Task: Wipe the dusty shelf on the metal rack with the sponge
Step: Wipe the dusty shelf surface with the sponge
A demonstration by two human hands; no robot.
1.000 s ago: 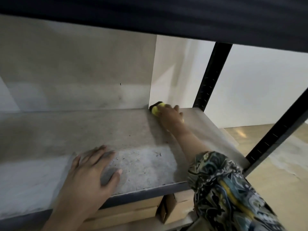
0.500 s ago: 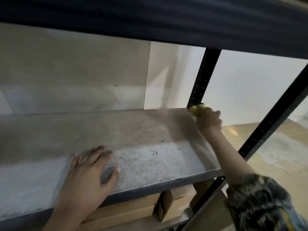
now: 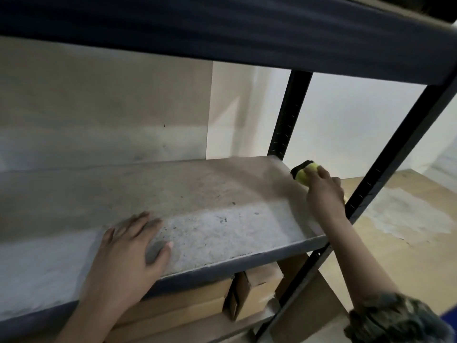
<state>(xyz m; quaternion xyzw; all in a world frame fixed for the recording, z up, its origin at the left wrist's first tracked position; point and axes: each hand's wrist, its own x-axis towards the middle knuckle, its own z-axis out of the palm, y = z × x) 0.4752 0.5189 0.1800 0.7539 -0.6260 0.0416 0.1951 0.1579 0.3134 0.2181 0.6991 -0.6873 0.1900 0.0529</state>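
Sponge [image 3: 303,175] at shelf [image 3: 197,194] right edge; boxes [image 3: 257,290] below shelf

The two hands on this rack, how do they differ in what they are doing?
The left hand lies flat on the shelf near its front edge, fingers spread and holding nothing; the right hand grips a yellow sponge. The left hand is over the board, while the right hand is at the shelf's right end, by the rear post. Both are bare and reach into the same level of the rack.
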